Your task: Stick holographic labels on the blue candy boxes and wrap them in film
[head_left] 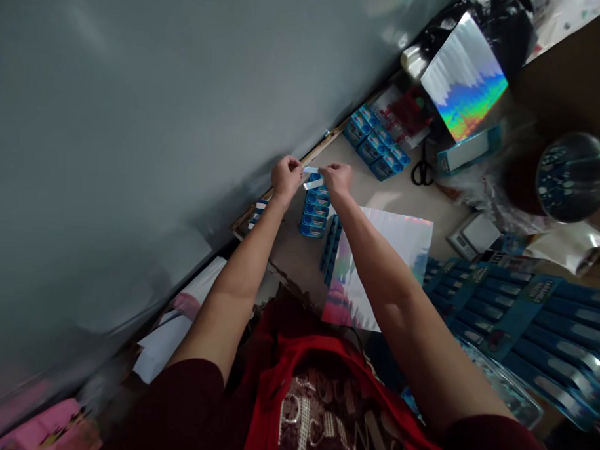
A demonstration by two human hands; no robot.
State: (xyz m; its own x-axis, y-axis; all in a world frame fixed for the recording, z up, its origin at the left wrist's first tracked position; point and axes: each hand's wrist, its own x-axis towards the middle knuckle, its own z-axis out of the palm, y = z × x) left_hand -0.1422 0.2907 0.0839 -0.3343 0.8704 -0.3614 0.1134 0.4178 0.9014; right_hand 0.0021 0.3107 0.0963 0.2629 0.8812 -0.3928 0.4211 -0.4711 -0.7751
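Both my arms reach out over a beige table (299, 258). My left hand (285, 178) and my right hand (337, 178) are closed in pinches on the two ends of a small white strip (311, 176), held just above a row of small blue boxes (314, 212). A second stack of blue boxes (330, 249) lies near my right forearm, beside a shiny holographic sheet (387, 254) that lies flat on the table.
More blue boxes (375, 143) sit in a block farther back, with black scissors (422, 170) to their right. A propped holographic sheet (465, 76), a small scale (473, 235) and blue carded packs (523, 318) fill the right side. A grey wall (136, 114) runs along the left.
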